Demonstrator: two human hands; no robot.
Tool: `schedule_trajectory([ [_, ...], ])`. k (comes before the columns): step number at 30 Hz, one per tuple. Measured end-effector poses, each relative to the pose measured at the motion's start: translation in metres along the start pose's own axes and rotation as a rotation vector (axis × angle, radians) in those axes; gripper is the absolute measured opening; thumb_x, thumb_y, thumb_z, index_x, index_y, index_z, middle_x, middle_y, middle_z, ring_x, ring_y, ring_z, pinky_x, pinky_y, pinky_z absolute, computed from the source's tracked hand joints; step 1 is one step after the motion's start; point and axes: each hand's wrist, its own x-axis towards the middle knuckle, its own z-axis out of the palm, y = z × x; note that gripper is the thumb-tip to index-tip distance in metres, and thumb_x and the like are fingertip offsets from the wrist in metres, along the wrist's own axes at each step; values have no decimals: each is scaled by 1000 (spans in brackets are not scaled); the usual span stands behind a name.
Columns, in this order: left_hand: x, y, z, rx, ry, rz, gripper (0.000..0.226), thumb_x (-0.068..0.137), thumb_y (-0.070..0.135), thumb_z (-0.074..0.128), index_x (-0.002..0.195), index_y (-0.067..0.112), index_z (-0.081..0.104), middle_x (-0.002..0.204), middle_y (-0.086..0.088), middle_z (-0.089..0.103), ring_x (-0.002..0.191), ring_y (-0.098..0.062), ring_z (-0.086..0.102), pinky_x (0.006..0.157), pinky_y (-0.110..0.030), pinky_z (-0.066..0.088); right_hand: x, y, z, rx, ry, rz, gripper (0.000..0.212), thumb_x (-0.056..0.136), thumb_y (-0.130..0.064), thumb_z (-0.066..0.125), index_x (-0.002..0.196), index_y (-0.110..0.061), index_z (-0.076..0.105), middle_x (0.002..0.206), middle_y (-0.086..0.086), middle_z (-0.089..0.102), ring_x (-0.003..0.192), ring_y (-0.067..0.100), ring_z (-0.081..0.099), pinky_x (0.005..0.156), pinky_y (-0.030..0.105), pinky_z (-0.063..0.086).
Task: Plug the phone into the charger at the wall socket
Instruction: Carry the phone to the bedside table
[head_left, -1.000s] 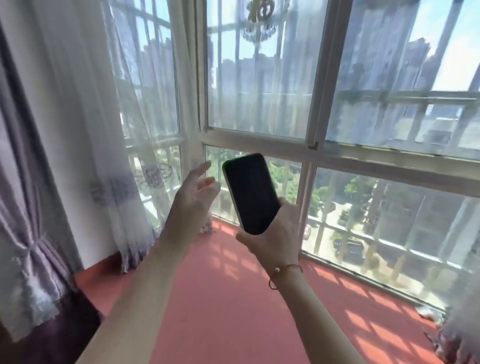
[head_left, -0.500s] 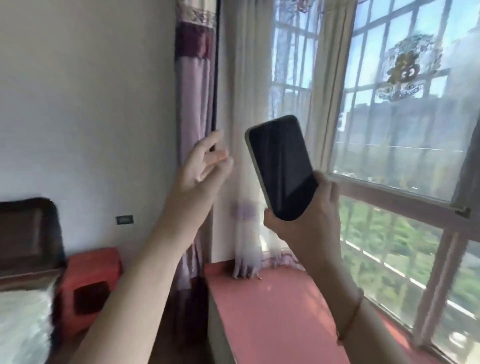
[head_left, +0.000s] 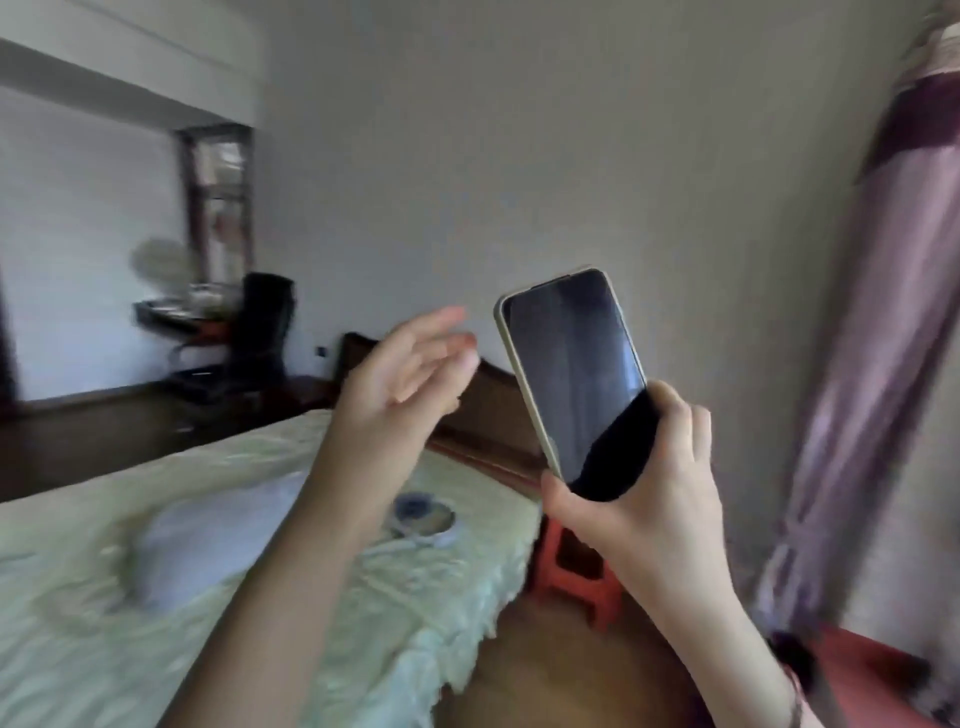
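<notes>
- Since half a second ago the view has swung away from the window; a bed now fills the lower left.
- Right hand grips the phone's lower end, screen dark, top tilted left.
- Left hand hangs open and empty just left of the phone, fingers spread, not touching it.
- Below the phone a red stool stands beside the bed.
- Right of the phone hangs a purple curtain.
- Blurred white round thing lies on the bed, lower left of the phone.
</notes>
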Motion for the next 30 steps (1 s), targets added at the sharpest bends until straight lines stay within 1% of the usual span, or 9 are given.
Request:
schedule_trajectory([
  [2, -14, 11, -54, 52, 60, -29, 38, 69, 37, 60, 106, 28, 63, 102, 5, 71, 98, -6, 65, 81, -26, 53, -18, -48, 45, 92, -79, -50, 96, 44, -42, 72, 128, -15, 36, 102, -11, 32, 99, 18, 49, 69, 30, 38],
  [6, -49, 42, -182, 201, 165, -54, 21, 80, 28, 63, 99, 22, 69, 97, 5, 74, 96, -11, 67, 87, -34, 52, -67, -155, 129, 283, -214, -131, 95, 43, -36, 78, 127, -13, 38, 99, -11, 33, 97, 11, 45, 64, 29, 40],
  [11, -111, 104, -333, 325, 425, -115, 28, 69, 39, 63, 85, 19, 73, 84, 1, 73, 78, -14, 67, 63, -29, 56, -131, -280, 209, 491, -391, -219, 93, 45, -31, 83, 126, -13, 41, 100, -6, 41, 95, 16, 50, 67, 33, 47],
  [14, -139, 140, -400, 416, 513, -141, 19, 79, 30, 61, 83, 15, 72, 85, -8, 69, 74, -18, 64, 57, -27, 53, -155, -343, 242, 575, -471, -290, 93, 45, -35, 78, 127, -13, 39, 98, -10, 36, 92, 14, 47, 65, 32, 45],
  [18, -161, 166, -465, 451, 618, -146, 13, 84, 20, 58, 86, 12, 69, 84, -15, 64, 69, -22, 62, 52, -26, 53, -172, -407, 279, 670, -523, -420, 88, 47, -55, 60, 125, -26, 32, 94, -23, 32, 89, 0, 39, 55, 19, 41],
  [21, -173, 170, -503, 464, 684, -122, 14, 84, 18, 58, 87, 9, 68, 86, -19, 62, 74, -27, 61, 54, -27, 54, -183, -439, 309, 720, -558, -480, 86, 48, -56, 60, 125, -28, 32, 101, -30, 32, 87, -7, 35, 54, 9, 35],
  [23, -179, 170, -526, 471, 722, -111, 14, 84, 18, 58, 89, 9, 68, 89, -23, 63, 78, -29, 62, 58, -31, 56, -191, -454, 329, 734, -585, -501, 86, 48, -51, 64, 124, -32, 30, 103, -32, 31, 89, -7, 37, 54, 9, 35],
  [28, -172, 167, -582, 504, 763, -105, 15, 82, 21, 59, 90, 12, 69, 81, -6, 73, 73, -21, 70, 61, -34, 58, -198, -489, 385, 752, -589, -531, 92, 48, -47, 72, 129, -28, 33, 99, -20, 34, 97, 2, 41, 59, 17, 43],
  [30, -159, 163, -606, 528, 764, -92, 22, 76, 28, 62, 92, 14, 69, 85, -7, 73, 76, -22, 71, 61, -33, 58, -192, -501, 411, 766, -574, -527, 94, 47, -44, 76, 130, -27, 33, 101, -19, 35, 98, 3, 42, 60, 14, 41],
])
